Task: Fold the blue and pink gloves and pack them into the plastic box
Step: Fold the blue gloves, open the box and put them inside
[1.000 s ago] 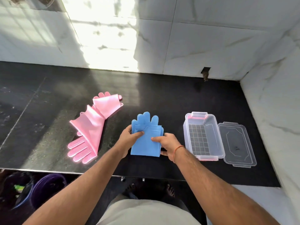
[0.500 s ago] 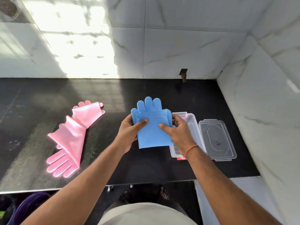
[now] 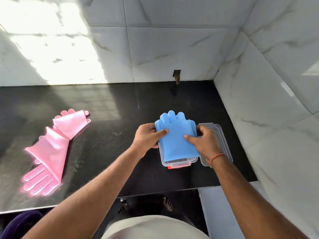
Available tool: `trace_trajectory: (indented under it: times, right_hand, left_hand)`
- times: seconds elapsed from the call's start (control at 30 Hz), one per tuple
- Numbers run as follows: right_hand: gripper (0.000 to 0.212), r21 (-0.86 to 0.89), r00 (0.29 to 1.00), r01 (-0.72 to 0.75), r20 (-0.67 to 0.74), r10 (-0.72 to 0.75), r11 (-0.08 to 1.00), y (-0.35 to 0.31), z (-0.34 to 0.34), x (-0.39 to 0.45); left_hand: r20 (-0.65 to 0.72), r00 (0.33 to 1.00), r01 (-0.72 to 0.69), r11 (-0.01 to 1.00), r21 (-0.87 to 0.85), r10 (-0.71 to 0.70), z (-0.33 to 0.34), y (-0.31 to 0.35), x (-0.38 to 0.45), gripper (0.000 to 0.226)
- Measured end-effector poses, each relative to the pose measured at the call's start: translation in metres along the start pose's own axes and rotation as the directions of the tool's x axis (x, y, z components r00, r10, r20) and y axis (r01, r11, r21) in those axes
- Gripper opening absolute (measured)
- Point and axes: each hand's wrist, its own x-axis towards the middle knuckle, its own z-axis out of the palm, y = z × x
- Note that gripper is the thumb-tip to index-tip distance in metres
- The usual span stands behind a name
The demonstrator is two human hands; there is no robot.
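Since the earlier frame, both hands have carried the folded blue gloves (image 3: 177, 137) rightward from over bare tabletop (image 3: 120, 104) to a position directly over the open plastic box (image 3: 179, 162), right of centre in the frame.

Grip: the left hand (image 3: 146, 137) pinches the bundle's left edge, thumb on top and fingers curled beneath; the right hand (image 3: 201, 141) pinches the right edge likewise. Both are closed on the blue gloves.

Governing relation: the bundle's long axis runs from the lower part of the frame to the upper, glove fingertips toward the wall, and roughly matches the box's long axis. The bundle hides most of the box opening; only the near rim and an orange-red latch show below it. Whether it touches the rim cannot be told. The fingertip end reaches about as far up as the box's hidden far end, so the fit there is uncertain.

Materials: the blue gloves appear smooth, matte and pliable, likely rubber or silicone. The box is clear rigid plastic. Its transparent lid (image 3: 222, 145) lies flat just right of the box, partly behind the right wrist.

Outstanding: the pink gloves (image 3: 51, 149) lie at middle left, well apart, one only partly folded, ribbed palm showing. Judged stage: blue pair about to be lowered in; pink pair pending.
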Motion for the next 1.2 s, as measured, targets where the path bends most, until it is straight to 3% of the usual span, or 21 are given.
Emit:
trace_trajectory:
  times: [0.13, 0.23, 0.33, 0.5, 0.63, 0.73, 0.87, 0.97, 1.07, 1.13, 1.2]
  right_hand:
    - [0.033, -0.098, 1.0, -0.001, 0.031, 0.004, 0.995, 0.008, -0.004, 0.003]
    - [0.03, -0.179, 0.998, 0.033, 0.05, -0.024, 0.983, 0.008, -0.004, 0.002]
    - [0.035, -0.412, 0.987, 0.161, 0.055, -0.152, 0.897, 0.001, -0.004, 0.001]
    - [0.043, -0.617, 0.974, 0.227, 0.147, -0.173, 0.753, -0.008, 0.0, -0.002]
    - [0.048, -0.667, 0.968, 0.252, 0.168, -0.189, 0.701, -0.014, 0.002, -0.003]
    - [0.058, -0.719, 0.967, 0.248, 0.143, -0.21, 0.649, -0.018, 0.004, -0.003]
    - [0.082, -0.712, 0.953, 0.268, 0.097, -0.287, 0.649, -0.024, 0.003, -0.007]
    - [0.062, -0.656, 0.869, 0.414, 0.079, -0.488, 0.631, -0.024, 0.004, -0.016]
    - [0.032, -0.666, 0.744, 0.549, 0.115, -0.658, 0.505, -0.024, 0.017, -0.031]
    - [0.034, -0.706, 0.751, 0.562, 0.215, -0.625, 0.431, -0.022, 0.029, -0.039]
    - [0.045, -0.739, 0.815, 0.524, 0.291, -0.501, 0.424, -0.016, 0.039, -0.04]
  left_hand:
    - [-0.11, 0.992, -0.043, 0.974, 0.223, 0.069, 0.011, -0.002, 0.003, 0.023]
    - [-0.141, 0.976, -0.081, 0.883, 0.463, 0.164, 0.013, -0.002, 0.002, 0.018]
    - [-0.166, 0.964, -0.073, 0.805, 0.589, 0.208, 0.012, -0.008, 0.003, 0.02]
    - [-0.197, 0.952, -0.053, 0.76, 0.648, 0.235, 0.011, -0.012, 0.002, 0.025]
    - [-0.228, 0.938, -0.033, 0.724, 0.689, 0.259, 0.012, -0.011, 0.002, 0.039]
    - [-0.225, 0.935, -0.045, 0.718, 0.694, 0.275, 0.011, -0.008, 0.001, 0.031]
    - [-0.217, 0.891, -0.183, 0.754, 0.631, 0.398, 0.009, -0.001, -0.003, 0.069]
    - [-0.062, 0.791, -0.374, 0.561, 0.739, 0.609, 0.008, 0.009, -0.007, 0.061]
    - [0.273, 0.677, -0.568, 0.25, 0.784, 0.683, 0.013, 0.018, -0.004, 0.051]
    - [0.468, 0.632, -0.656, 0.104, 0.748, 0.618, 0.018, 0.021, 0.005, 0.057]
    - [0.559, 0.637, -0.679, 0.043, 0.733, 0.531, 0.024, 0.023, 0.013, 0.062]
